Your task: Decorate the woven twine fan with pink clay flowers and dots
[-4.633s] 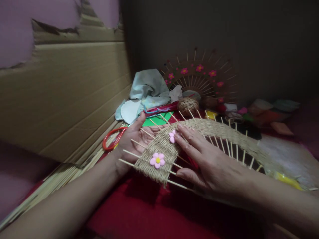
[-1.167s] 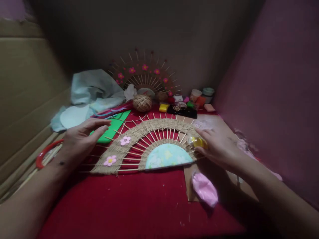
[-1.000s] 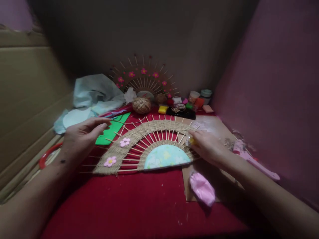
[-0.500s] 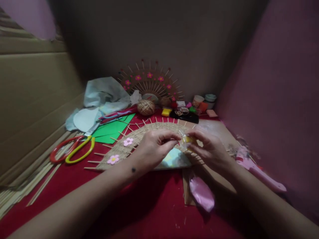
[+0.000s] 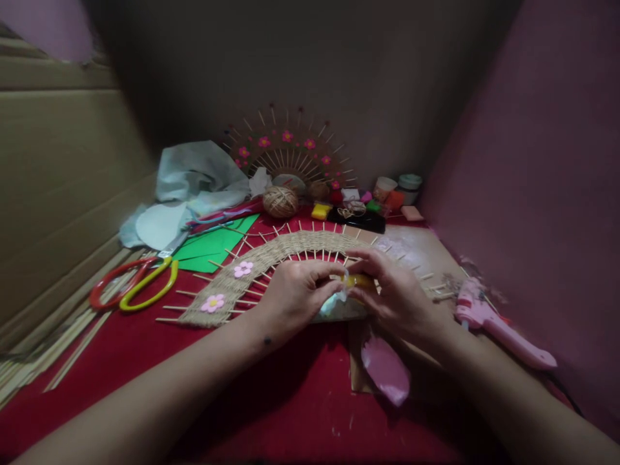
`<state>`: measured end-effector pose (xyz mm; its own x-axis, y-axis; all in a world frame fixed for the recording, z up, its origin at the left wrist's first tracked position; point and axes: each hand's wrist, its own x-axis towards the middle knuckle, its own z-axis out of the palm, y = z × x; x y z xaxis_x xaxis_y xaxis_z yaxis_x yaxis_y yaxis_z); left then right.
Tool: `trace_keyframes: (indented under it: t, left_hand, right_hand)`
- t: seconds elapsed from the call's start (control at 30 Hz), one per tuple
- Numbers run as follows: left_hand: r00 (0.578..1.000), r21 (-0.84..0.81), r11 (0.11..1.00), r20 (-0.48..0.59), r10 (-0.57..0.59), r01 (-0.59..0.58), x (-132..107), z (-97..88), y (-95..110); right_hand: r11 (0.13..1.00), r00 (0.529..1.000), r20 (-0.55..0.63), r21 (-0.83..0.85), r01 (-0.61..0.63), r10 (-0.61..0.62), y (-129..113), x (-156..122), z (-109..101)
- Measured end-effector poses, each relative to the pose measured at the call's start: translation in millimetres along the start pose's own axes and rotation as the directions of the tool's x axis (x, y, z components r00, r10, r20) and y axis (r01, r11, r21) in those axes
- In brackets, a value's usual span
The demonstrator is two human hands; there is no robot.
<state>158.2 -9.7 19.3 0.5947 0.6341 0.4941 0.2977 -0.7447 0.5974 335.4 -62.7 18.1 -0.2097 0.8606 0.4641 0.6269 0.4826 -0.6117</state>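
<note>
Between my two hands is a small yellow lump of modelling clay [image 5: 359, 281] in clear plastic wrap. My left hand [image 5: 303, 290] pinches the loose end of the wrap between thumb and fingertips. On the clay itself, the fingers of my right hand [image 5: 392, 290] are closed. Beneath them lies a woven twine fan [image 5: 290, 244] with thin sticks poking out and two pink flowers [image 5: 243, 268] on its left side; my hands hide its right part. A pink packet [image 5: 386, 368] in plastic lies in front of my right hand.
Scissors [image 5: 148, 284] with red and yellow handles lie left, near thin wooden sticks [image 5: 62, 336]. Behind stand a twine ball [image 5: 280, 201] and a finished-looking flowered fan [image 5: 287, 137]. A pink glue gun [image 5: 504, 329] lies right, beside cardboard [image 5: 361, 374].
My hands have turned the yellow clay so that it lies more lengthwise, with the wrap's end gathered in my left fingers. The whole view has shifted slightly.
</note>
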Motion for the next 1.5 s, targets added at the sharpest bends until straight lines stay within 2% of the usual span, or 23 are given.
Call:
trace_keyframes:
  t: [0.2, 0.43, 0.53, 0.6, 0.67, 0.7, 0.73, 0.77, 0.8, 0.83, 0.87, 0.93, 1.0, 1.1, 1.23, 1.4, 1.5]
  left_hand:
    - [0.980, 0.229, 0.953, 0.042, 0.193, -0.197, -7, 3.0, -4]
    - [0.942, 0.431, 0.838, 0.165, 0.291, -0.335, -14, 3.5, -7]
    - [0.912, 0.497, 0.767, 0.179, 0.368, -0.407, -15, 4.4, -5]
    - [0.902, 0.495, 0.758, 0.155, 0.403, -0.424, -14, 4.3, -3]
    - [0.928, 0.394, 0.842, 0.104, 0.358, -0.369, -13, 1.5, 1]
    - [0.957, 0.276, 0.916, 0.098, 0.273, -0.290, -12, -1.2, 3]
    - [0.981, 0.110, 0.980, 0.115, 0.154, -0.167, -11, -4.8, 5]
    - [0.984, -0.094, 0.996, 0.178, 0.012, 0.005, -9, -8.9, 6]
    - [0.951, -0.291, 0.932, 0.281, -0.132, 0.216, -8, -13.2, 7]
    - [0.903, -0.466, 0.797, 0.369, -0.221, 0.385, -6, -17.1, 6]
    - [0.863, -0.594, 0.637, 0.430, -0.265, 0.491, -5, -20.3, 5]
    - [0.820, -0.732, 0.373, 0.483, -0.307, 0.570, -2, -23.7, 2]
    - [0.805, -0.779, 0.242, 0.494, -0.329, 0.578, 0, -23.5, -2]
    - [0.806, -0.802, 0.184, 0.497, -0.322, 0.568, 2, -20.9, -4]
    - [0.819, -0.817, 0.183, 0.479, -0.316, 0.548, 1, -17.9, -2]
    - [0.775, -0.803, 0.083, 0.534, -0.339, 0.590, -4, -10.6, 0]
    - [0.778, -0.835, 0.027, 0.500, -0.379, 0.550, -5, -6.6, 1]
  right_hand:
    - [0.997, 0.998, 0.061, 0.075, -0.025, 0.020, -1, 0, 0]
    - [0.979, 0.996, 0.090, 0.200, -0.031, 0.013, 0, -3, 1]
    - [0.973, 0.994, 0.109, 0.226, -0.038, 0.014, 1, -4, 1]
    - [0.975, 0.993, 0.116, 0.218, -0.038, 0.012, 1, -4, 1]
    - [0.978, 0.993, 0.119, 0.205, -0.030, 0.006, 0, -4, 1]
    - [0.980, 0.993, 0.116, 0.196, -0.026, 0.003, -1, -4, 1]
    - [0.984, 0.995, 0.103, 0.176, -0.021, 0.003, -1, -4, 0]
    - [0.989, 0.997, 0.078, 0.149, -0.020, 0.008, -1, -4, 0]
    - [0.993, 0.999, 0.048, 0.114, -0.025, 0.020, -1, -4, -1]
    - [0.996, 0.999, 0.019, 0.077, -0.039, 0.037, 0, -3, -3]
    - [0.998, 0.998, -0.008, 0.039, -0.057, 0.057, 1, -3, -4]
    - [0.995, 0.995, -0.040, -0.027, -0.092, 0.091, 6, -3, -8]
    - [0.989, 0.994, -0.044, -0.105, -0.105, 0.101, 13, -3, -11]
    - [0.971, 0.996, -0.051, -0.224, -0.084, 0.075, 23, -5, -12]
    - [0.952, 0.998, -0.043, -0.304, -0.047, 0.036, 30, -7, -11]
    - [0.947, 0.999, -0.037, -0.320, -0.024, 0.013, 32, -9, -9]
    - [0.936, 1.000, -0.025, -0.352, -0.026, 0.018, 32, -9, -8]
